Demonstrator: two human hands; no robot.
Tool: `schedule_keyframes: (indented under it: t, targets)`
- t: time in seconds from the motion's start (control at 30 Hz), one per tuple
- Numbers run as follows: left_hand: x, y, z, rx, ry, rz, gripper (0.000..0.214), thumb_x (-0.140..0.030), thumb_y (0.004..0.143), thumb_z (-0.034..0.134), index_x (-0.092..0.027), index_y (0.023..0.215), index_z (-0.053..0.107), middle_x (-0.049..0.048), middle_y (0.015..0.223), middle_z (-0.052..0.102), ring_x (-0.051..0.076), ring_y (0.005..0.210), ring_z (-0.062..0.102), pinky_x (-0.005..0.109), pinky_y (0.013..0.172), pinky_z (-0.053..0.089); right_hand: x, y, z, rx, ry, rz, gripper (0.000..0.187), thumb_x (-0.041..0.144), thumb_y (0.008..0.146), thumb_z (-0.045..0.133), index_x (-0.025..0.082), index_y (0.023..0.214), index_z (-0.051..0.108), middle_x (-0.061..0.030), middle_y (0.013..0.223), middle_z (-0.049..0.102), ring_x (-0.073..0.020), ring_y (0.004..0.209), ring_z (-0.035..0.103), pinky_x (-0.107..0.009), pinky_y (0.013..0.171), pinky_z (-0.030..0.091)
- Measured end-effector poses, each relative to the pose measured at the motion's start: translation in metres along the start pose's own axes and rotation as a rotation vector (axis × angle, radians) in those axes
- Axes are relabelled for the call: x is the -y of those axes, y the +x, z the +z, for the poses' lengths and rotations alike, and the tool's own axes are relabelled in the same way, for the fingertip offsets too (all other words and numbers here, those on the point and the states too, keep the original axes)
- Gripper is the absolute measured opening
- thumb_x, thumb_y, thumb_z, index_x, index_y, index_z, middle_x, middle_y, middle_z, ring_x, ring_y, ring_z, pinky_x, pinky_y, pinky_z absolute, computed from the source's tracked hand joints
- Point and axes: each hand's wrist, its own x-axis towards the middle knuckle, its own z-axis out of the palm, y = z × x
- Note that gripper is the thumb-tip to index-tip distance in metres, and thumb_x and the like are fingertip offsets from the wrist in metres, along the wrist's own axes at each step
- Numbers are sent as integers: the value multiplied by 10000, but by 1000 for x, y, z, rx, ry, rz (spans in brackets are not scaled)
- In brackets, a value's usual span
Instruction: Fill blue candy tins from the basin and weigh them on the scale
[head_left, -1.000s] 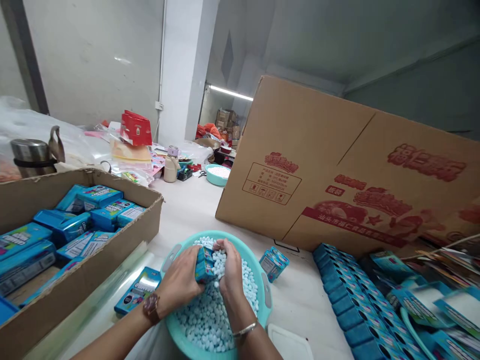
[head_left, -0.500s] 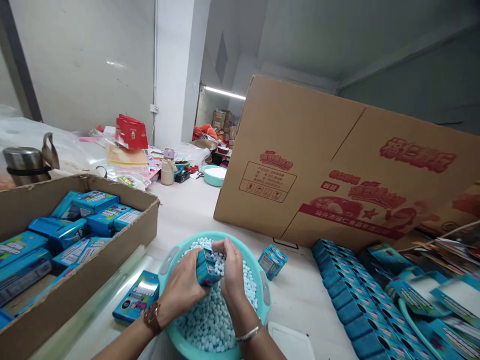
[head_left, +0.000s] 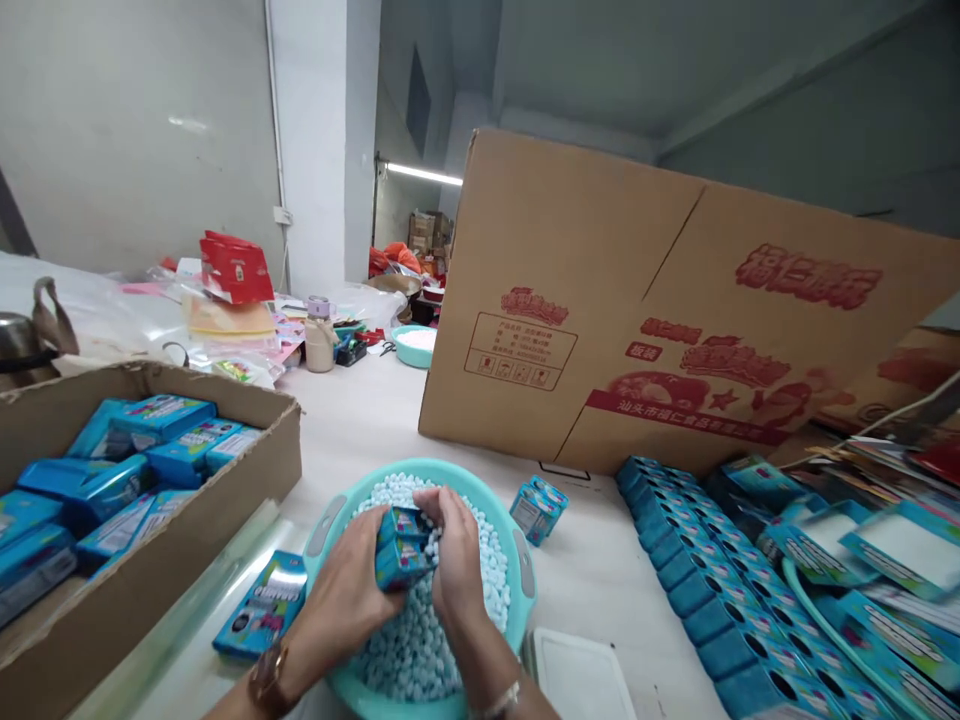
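My left hand [head_left: 352, 570] is closed around small blue candy boxes [head_left: 403, 548], apparently two side by side, tilted over a basin. The turquoise basin [head_left: 336, 515] has grey handles and is filled with small pale blue candies [head_left: 420, 650]. Cupped against the boxes' right end, my right hand [head_left: 457, 560] has its fingers together, with candies [head_left: 433, 545] showing between palm and boxes. How many it holds is hidden. A flat blue box [head_left: 262, 605] lies left of the basin. Two small blue boxes [head_left: 538, 508] stand together to its right.
An open carton [head_left: 270, 440] of blue boxes stands at left. A large printed cardboard box [head_left: 525, 400] rises behind the basin. Rows of blue boxes [head_left: 705, 580] line the right, beside a turquoise container [head_left: 806, 600] with blue cartons. A white lid [head_left: 581, 675] lies near the front.
The view has shifted slightly to the right. The boxes in my left hand have turned, showing more of their ends, and my right hand stays cupped against them.
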Motion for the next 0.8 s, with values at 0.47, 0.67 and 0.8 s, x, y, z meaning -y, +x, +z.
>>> schedule_keyframes:
  t: [0.47, 0.67, 0.8]
  targets:
    - [-27, 55, -26, 565, 561, 213, 541, -90, 381, 663, -163, 907, 561, 168, 966, 634, 415, 919, 594, 512, 785, 466, -10, 37, -112, 310, -1015, 33, 552, 458, 779, 590, 193, 1263, 561, -131, 1319, 534, -305, 1278, 406, -428, 1072, 233]
    - [-21, 57, 14, 527, 524, 142, 503, -59, 356, 649, -193, 831, 552, 133, 912, 639, 397, 889, 609, 488, 798, 464, -39, 41, -92, 14, -447, 175, 350, 385, 601, 766, 199, 895, 728, -90, 1058, 679, -291, 1139, 513, -416, 1046, 240]
    - [-17, 46, 10, 417, 499, 97, 452, -123, 458, 613, -191, 902, 558, 123, 923, 636, 367, 898, 613, 423, 751, 471, -50, 42, -74, -62, -204, 149, 234, 414, 643, 706, 182, 679, 705, -50, 742, 691, -252, 807, 610, -390, 830, 430]
